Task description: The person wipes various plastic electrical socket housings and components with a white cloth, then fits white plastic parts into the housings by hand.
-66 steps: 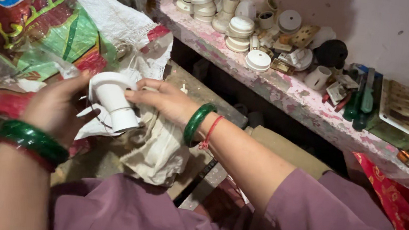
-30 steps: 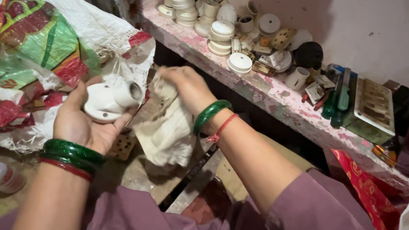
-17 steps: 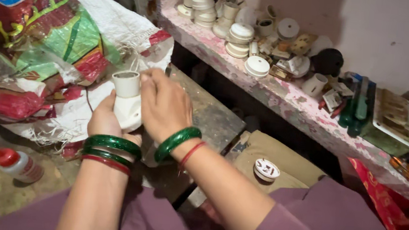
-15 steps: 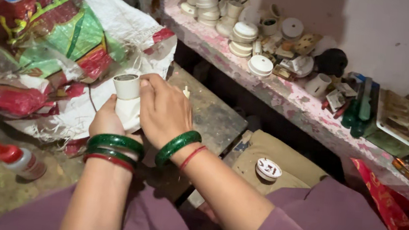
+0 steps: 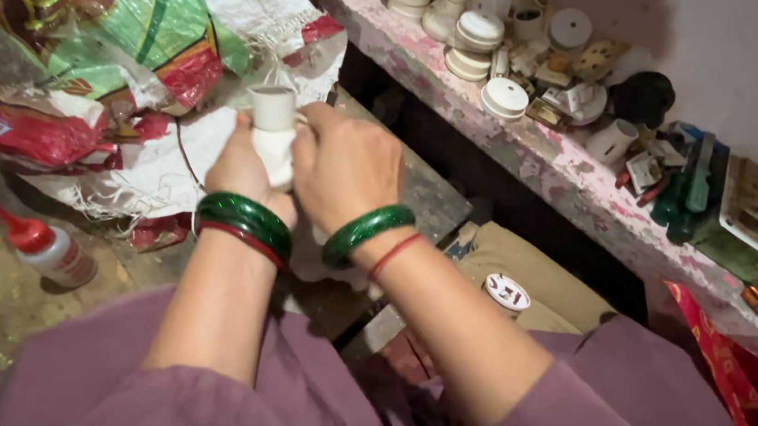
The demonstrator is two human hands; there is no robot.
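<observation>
My left hand [image 5: 242, 172] and my right hand [image 5: 343, 168] both grip a white lamp holder [image 5: 273, 129], held upright in front of me. Its round open end points up. The right hand wraps the fitting's right side, with a pale cloth [image 5: 336, 269] hanging under the palm. Both wrists wear green bangles. A small round white part [image 5: 507, 293] lies on the tan surface below my right forearm.
A large printed woven sack [image 5: 117, 49] lies at the left. A pink shelf [image 5: 550, 165] at the back carries several white electrical fittings, a black part and green-handled tools. A small white bottle with a red cap [image 5: 47, 249] lies on the floor.
The cloth went from wiping beside the fitting to under my right palm. Both hands closed around the lamp holder and turned it upright.
</observation>
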